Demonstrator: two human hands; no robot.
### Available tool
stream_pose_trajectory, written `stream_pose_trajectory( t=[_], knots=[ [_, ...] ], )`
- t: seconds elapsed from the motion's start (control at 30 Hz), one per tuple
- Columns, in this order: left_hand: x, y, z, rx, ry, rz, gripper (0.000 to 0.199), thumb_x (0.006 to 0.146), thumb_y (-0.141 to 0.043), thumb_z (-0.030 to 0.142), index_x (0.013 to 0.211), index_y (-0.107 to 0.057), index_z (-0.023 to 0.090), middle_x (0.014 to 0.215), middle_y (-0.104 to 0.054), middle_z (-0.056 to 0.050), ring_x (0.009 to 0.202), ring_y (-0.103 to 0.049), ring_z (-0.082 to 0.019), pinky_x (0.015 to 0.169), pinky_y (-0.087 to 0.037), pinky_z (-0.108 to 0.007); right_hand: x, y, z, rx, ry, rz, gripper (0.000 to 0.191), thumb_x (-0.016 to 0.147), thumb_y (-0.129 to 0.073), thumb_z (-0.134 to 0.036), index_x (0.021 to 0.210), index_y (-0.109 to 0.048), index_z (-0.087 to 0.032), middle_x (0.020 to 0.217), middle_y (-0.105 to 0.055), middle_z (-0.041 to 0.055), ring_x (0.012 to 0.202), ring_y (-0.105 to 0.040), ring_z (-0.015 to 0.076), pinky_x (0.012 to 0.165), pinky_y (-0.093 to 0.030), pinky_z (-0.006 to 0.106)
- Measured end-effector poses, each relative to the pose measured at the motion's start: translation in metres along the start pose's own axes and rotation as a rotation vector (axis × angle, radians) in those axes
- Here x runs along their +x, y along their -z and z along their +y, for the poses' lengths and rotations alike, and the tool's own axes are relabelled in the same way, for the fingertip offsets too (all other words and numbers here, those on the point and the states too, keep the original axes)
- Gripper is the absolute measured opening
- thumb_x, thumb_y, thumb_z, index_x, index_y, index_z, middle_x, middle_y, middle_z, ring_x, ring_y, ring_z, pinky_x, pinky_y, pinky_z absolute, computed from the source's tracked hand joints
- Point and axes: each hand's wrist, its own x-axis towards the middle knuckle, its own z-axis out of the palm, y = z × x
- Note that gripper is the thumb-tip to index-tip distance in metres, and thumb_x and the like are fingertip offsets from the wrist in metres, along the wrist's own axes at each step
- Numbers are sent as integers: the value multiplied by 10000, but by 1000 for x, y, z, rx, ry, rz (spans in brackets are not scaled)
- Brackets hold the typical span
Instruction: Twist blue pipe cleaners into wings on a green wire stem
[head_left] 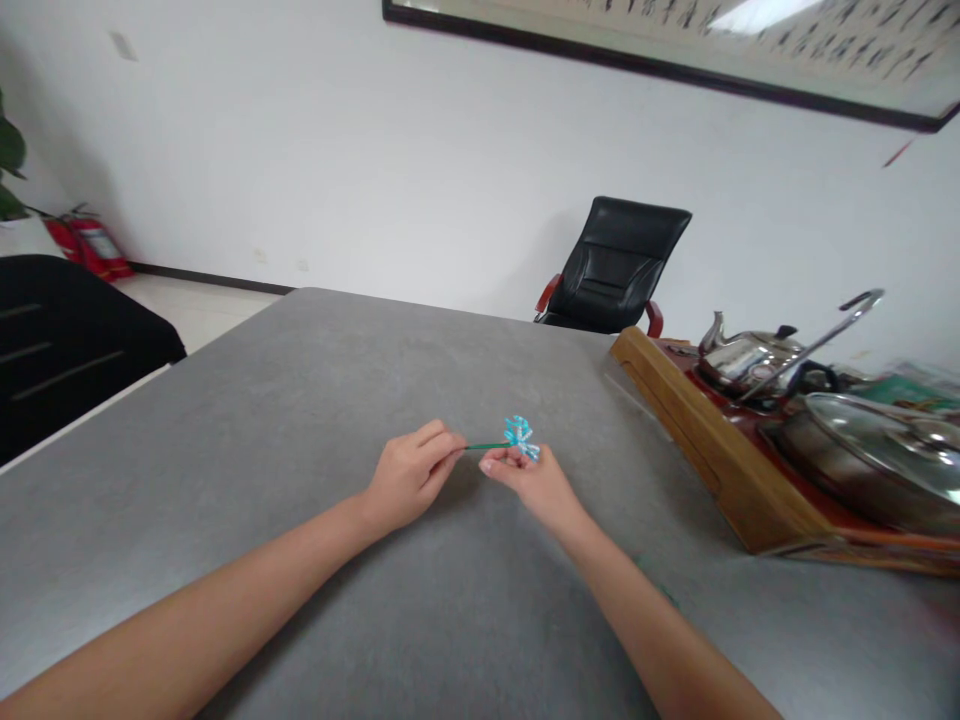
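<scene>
A small artificial flower (519, 434) with blue and whitish, bead-like petals is held above the grey table in the head view. Its thin green stem (486, 446) runs left from the petals, lying nearly level. My left hand (416, 468) pinches the stem's left end between thumb and fingers. Just below the petals, my right hand (534, 482) has its fingers curled in against the flower's head; the exact contact is partly hidden by the fingers.
The grey table (360, 370) spreads beneath both hands. On the right, a wooden tea tray (694, 440) carries a steel kettle (750, 358) and a glass-lidded pot (847, 480). Thin green bits (667, 596) lie by my right forearm. A black chair (619, 260) stands beyond.
</scene>
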Motion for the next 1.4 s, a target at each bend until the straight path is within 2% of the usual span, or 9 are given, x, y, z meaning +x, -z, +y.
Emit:
stream_pose_trajectory(
  t=[0.13,0.3,0.47,0.63,0.8,0.9,1.03,1.17,1.4],
  knots=[
    [0,1,-1,3,-110,-61,237,932,-395,186,978,-627,183,814,-609,-50,738,-564,-133,671,-430,-232,2,8,1,169,6,-63,235,690,-696,-390,669,-653,-159,626,-584,-7,605,-498,126,594,-370,248],
    [2,3,0,58,-209,-63,238,926,-408,151,964,-637,203,807,-632,-35,729,-554,-139,669,-373,-274,5,18,1,280,-163,-115,286,658,-711,-423,702,-653,-146,574,-520,-34,520,-412,84,515,-298,219],
    [4,4,1,124,-321,-77,227,912,-428,115,960,-628,210,820,-649,-22,715,-547,-130,645,-315,-284,8,24,-2,274,-187,-125,223,641,-710,-361,673,-638,-153,521,-460,-62,472,-339,68,476,-252,212],
    [5,3,1,223,-383,-113,220,913,-425,106,967,-608,214,814,-655,-9,702,-527,-129,623,-290,-294,7,26,-10,133,-89,-101,173,689,-666,-320,681,-646,-148,537,-446,-58,502,-342,75,495,-251,219],
    [4,3,0,274,-397,-116,200,916,-430,118,976,-596,211,813,-649,-2,697,-508,-127,624,-289,-301,3,26,-21,-101,22,-50,174,753,-615,-313,715,-663,-151,494,-325,-78,470,-277,77,463,-192,226],
    [4,3,0,308,-409,-102,203,927,-414,134,958,-600,208,799,-641,-3,680,-492,-125,617,-279,-304,-2,23,-32,-218,91,-14,157,786,-593,-280,724,-668,-158,488,-318,-79,466,-293,78,461,-201,224],
    [5,4,0,339,-385,-67,225,929,-386,126,940,-599,197,783,-630,-11,678,-484,-134,617,-275,-308,-11,18,-45,-393,206,41,146,819,-582,-236,720,-668,-172,504,-408,-65,501,-380,84,505,-257,222],
    [5,5,1,375,-327,-4,216,914,-401,117,937,-603,191,766,-628,-17,654,-473,-140,604,-264,-315,-20,15,-54,-570,316,61,129,848,-570,-215,766,-666,-191,627,-567,-32,593,-493,101,580,-317,222],
    [2,4,1,386,-199,22,152,897,-460,138,961,-591,180,836,-643,-30,730,-528,-161,619,-309,-305,-32,0,-57,-754,346,56,132,873,-543,-196,789,-644,-196,748,-665,-6,658,-590,123,612,-348,232]
  ],
)
